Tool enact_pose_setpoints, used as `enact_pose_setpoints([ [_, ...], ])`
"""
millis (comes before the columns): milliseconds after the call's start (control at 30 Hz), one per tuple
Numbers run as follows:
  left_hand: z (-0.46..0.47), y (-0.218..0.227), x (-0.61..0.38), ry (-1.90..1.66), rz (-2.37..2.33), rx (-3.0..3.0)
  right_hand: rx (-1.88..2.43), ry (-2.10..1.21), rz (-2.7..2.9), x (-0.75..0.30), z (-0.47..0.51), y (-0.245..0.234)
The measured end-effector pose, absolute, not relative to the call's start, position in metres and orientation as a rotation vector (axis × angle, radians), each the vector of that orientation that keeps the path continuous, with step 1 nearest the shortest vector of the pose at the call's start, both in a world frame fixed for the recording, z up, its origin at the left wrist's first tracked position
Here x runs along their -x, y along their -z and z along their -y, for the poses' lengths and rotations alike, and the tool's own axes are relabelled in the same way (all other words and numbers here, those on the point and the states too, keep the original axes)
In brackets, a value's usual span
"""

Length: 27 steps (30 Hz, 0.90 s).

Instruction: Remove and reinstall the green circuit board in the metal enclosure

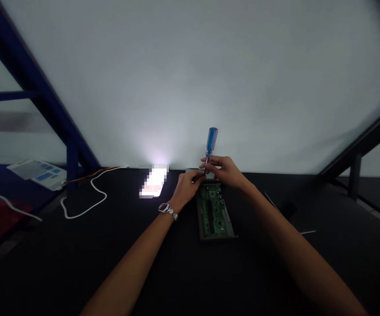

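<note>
A screwdriver (211,140) with a clear blue handle stands nearly upright, its handle leaning slightly right. My right hand (226,171) is closed around its shaft, below the handle. My left hand (187,188), with a watch and a bracelet at the wrist, has its fingers pinched close to the lower end of the shaft; what they hold is hidden. Below both hands lies a green circuit board (218,210) in a dark, open metal tray-like frame (221,238). The screwdriver's tip is hidden by my fingers at the board's far end.
Left of my hands a bright, pixelated lit panel (155,181) stands on the black table (117,250). A white cable (102,202) curls farther left, near printed sheets (43,173). Blue frame bars (45,101) rise at the left. A thin pale strip (308,231) lies at right.
</note>
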State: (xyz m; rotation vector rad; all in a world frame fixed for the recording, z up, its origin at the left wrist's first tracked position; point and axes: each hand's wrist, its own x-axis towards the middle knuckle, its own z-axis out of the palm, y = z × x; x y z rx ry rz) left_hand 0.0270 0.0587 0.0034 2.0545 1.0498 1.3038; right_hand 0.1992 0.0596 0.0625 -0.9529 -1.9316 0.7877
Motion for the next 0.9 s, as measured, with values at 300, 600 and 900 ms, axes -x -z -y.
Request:
enact_pose_setpoints([
  [300, -0.061, -0.002, -0.030, -1.365, -1.061, -1.906, 1.033, -0.573, 1.887, -0.197, -0.063, -0.060],
  [600, -0.057, -0.003, -0.035, -1.353, -1.104, -1.946, 1.084, -0.600, 1.760, -0.189, -0.063, -0.052],
  [900, -0.058, -0.005, -0.028, -1.245, -0.992, -2.049, 0.971, -1.017, 1.775, -0.200, -0.059, -0.068],
])
